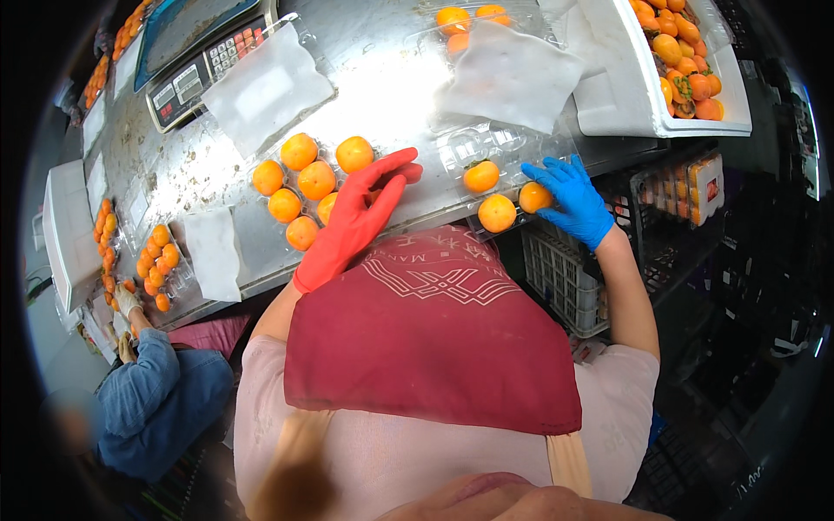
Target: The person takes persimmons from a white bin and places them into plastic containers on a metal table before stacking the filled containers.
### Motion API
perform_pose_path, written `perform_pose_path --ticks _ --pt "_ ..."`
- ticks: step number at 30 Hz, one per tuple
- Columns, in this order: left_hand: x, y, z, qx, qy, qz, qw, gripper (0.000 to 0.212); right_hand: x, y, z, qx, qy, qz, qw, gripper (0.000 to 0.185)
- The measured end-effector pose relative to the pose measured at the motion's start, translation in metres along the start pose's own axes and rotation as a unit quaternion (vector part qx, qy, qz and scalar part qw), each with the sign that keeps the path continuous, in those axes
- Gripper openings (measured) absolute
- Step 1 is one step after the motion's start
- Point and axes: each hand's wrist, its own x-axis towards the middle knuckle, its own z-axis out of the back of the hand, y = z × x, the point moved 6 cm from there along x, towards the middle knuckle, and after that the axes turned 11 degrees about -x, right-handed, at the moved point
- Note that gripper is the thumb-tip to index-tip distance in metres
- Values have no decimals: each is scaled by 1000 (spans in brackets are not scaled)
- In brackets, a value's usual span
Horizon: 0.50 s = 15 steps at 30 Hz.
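My left hand (357, 218), in a red rubber glove, lies over the right side of a clear plastic tray of persimmons (317, 180). A bit of orange shows between its thumb and fingers; the glove hides whether it grips a fruit. My right hand (573, 205), in a blue glove, has its fingers and thumb around a persimmon (534, 197) at the front right of a second clear tray (456, 146). Two other persimmons, one near the tray's middle (481, 176) and one by the table edge (497, 213), sit in that tray.
White foam sheets (511, 75) lie on the metal table (384, 78). A digital scale (195, 78) stands back left. At the right is a foam box (710, 127) of persimmons, with a plastic crate (560, 280) below. A co-worker's gloved hand (127, 299) touches fruit far left.
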Motion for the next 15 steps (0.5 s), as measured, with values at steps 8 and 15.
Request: perform_pose_path --ticks 8,15 --pt "5 1 -4 9 5 27 1000 33 36 28 5 14 -56 46 997 60" --pt "3 -10 -7 27 19 37 999 32 79 53 -7 24 22 113 993 66"
